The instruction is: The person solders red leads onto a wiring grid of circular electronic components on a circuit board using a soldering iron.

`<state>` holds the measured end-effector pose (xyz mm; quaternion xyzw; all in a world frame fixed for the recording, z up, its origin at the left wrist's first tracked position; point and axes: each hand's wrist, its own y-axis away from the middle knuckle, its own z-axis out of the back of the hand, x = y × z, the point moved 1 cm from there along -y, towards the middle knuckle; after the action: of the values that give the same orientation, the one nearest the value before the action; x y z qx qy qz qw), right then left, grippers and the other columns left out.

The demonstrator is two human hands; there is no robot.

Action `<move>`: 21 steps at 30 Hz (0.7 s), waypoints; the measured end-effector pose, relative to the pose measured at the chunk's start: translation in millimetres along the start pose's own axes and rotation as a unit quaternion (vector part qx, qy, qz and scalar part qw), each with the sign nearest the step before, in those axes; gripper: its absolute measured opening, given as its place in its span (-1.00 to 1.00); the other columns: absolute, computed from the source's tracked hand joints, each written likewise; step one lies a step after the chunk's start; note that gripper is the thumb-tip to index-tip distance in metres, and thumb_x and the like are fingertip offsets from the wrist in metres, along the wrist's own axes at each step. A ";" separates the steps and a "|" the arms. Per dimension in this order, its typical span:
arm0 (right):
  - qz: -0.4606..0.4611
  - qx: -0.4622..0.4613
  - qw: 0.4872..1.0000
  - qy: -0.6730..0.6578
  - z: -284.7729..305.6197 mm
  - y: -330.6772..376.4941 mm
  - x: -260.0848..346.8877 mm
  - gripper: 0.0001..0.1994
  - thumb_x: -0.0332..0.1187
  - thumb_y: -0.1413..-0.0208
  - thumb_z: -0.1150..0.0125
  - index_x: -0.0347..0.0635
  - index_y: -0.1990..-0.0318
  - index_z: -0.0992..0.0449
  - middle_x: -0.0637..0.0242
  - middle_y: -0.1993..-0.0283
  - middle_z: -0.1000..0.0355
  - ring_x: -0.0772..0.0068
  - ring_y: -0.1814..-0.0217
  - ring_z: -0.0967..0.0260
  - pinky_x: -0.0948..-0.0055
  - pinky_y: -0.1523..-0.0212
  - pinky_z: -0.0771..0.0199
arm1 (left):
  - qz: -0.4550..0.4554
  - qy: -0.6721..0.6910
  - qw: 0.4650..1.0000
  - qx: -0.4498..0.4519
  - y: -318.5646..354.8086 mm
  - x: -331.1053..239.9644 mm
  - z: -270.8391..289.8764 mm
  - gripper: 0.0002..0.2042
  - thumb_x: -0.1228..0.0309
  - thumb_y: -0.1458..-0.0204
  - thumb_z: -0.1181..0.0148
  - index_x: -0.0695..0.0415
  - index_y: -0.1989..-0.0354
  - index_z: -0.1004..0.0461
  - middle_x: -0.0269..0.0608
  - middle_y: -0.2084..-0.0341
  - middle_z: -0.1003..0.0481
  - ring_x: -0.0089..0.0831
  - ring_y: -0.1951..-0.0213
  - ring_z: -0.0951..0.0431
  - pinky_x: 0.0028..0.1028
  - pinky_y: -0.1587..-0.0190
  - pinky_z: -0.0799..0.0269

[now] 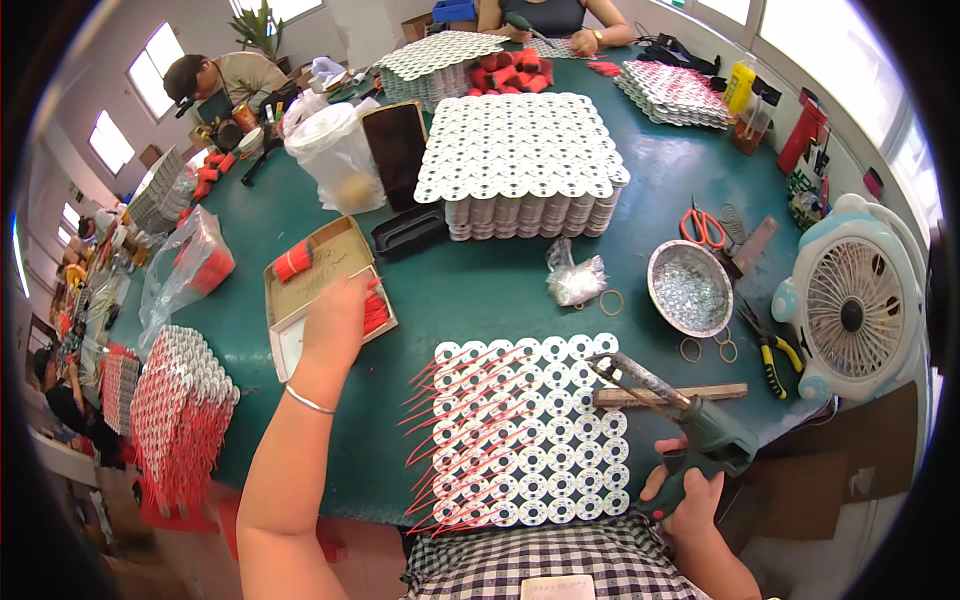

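My left hand (340, 308) reaches into a small cardboard box (276, 283). Its fingers are turned away, touching or just above a pile of short red wires (376, 313), so their grip is hidden. A taped red wire bundle (293, 262) lies in the same box. My right hand (692, 497) is wrapped around the handle of a green soldering gun (718, 438). The gun's metal tip points left, over the right columns of a panel of round white circuit boards (560, 430). Red wires stick out leftward from the panel's left columns.
A bowl of small shiny bits (690, 288), orange-handled scissors (703, 225), pliers (775, 350) and a fan (850, 310) stand right. A wooden strip (670, 395) lies under the gun. Behind are stacked panels (520, 150) and a plastic tub (335, 155). Wired panels (180, 420) are at left.
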<state>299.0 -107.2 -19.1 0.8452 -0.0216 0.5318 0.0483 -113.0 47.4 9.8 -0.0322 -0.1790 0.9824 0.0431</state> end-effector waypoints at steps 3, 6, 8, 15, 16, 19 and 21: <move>-0.010 0.007 1.000 -0.002 -1.3 1.2 3.4 -0.46 -0.30 0.02 -0.07 -0.40 -0.09 -0.11 -0.09 0.08 -0.33 0.20 0.59 -0.41 0.39 0.67 -0.43 | 0.083 0.176 0.979 -0.060 7.2 0.4 12.0 -0.85 0.50 0.01 -0.05 0.19 0.24 -0.44 -0.01 0.39 -0.49 -0.16 0.35 -0.48 -0.37 0.24 -0.39; -0.019 0.001 1.000 0.009 2.7 -0.4 2.8 -0.45 -0.26 0.02 -0.10 -0.42 -0.07 -0.12 -0.07 0.07 -0.33 0.20 0.59 -0.41 0.39 0.66 -0.44 | 0.236 0.552 0.798 -0.058 27.8 -32.0 29.1 -0.86 0.52 -0.04 -0.02 0.26 0.25 -0.46 -0.24 0.39 -0.50 -0.52 0.37 -0.47 -0.52 0.29 -0.38; -0.015 0.010 1.000 0.010 -0.4 -2.2 3.1 -0.44 -0.25 0.02 -0.11 -0.43 -0.06 -0.12 -0.08 0.08 -0.33 0.20 0.58 -0.41 0.39 0.66 -0.44 | 0.238 0.564 0.789 -0.041 54.8 -38.8 23.8 -0.87 0.51 -0.05 -0.02 0.25 0.26 -0.47 -0.23 0.40 -0.50 -0.47 0.32 -0.48 -0.52 0.22 -0.36; 0.003 -0.008 0.999 0.040 -4.1 0.2 9.7 -0.42 -0.15 -0.01 -0.10 -0.30 -0.11 -0.10 0.00 0.12 -0.32 0.26 0.66 -0.36 0.48 0.78 -0.32 | 0.279 0.502 0.818 0.035 77.8 -62.5 36.9 -0.83 0.55 -0.04 -0.04 0.29 0.21 -0.48 -0.20 0.40 -0.53 -0.57 0.35 -0.48 -0.58 0.22 -0.36; -0.046 -0.004 0.998 0.052 -3.6 2.9 11.9 -0.41 -0.12 0.02 -0.11 -0.38 -0.06 -0.16 -0.02 0.14 -0.35 0.28 0.63 -0.38 0.49 0.75 -0.34 | 0.288 0.523 0.799 0.070 78.5 -75.3 51.7 -0.80 0.56 -0.01 -0.05 0.30 0.18 -0.47 -0.21 0.45 -0.53 -0.59 0.41 -0.47 -0.60 0.28 -0.38; -0.111 -0.003 0.992 0.060 -5.8 20.2 26.7 -0.41 -0.09 0.05 -0.11 -0.45 0.01 -0.24 0.06 0.14 -0.38 0.34 0.57 -0.41 0.50 0.70 -0.33 | 0.106 0.441 0.874 0.173 98.4 -102.4 62.8 -0.82 0.46 0.09 -0.21 0.23 0.29 -0.54 -0.20 0.51 -0.54 -0.45 0.50 -0.52 -0.55 0.42 -0.41; -0.126 -0.013 0.987 0.099 4.2 36.6 31.7 -0.44 -0.09 0.09 -0.11 -0.40 0.05 -0.26 0.07 0.27 -0.39 0.28 0.62 -0.39 0.51 0.75 -0.29 | 0.031 0.402 0.896 0.187 104.7 -128.0 72.5 -0.85 0.43 0.12 -0.22 0.09 0.32 -0.56 -0.27 0.52 -0.52 -0.30 0.45 -0.50 -0.40 0.35 -0.40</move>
<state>313.3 -143.6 9.8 0.7833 0.0834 0.6026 0.1278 0.9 -87.8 46.5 -0.4207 0.0415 0.9021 0.0864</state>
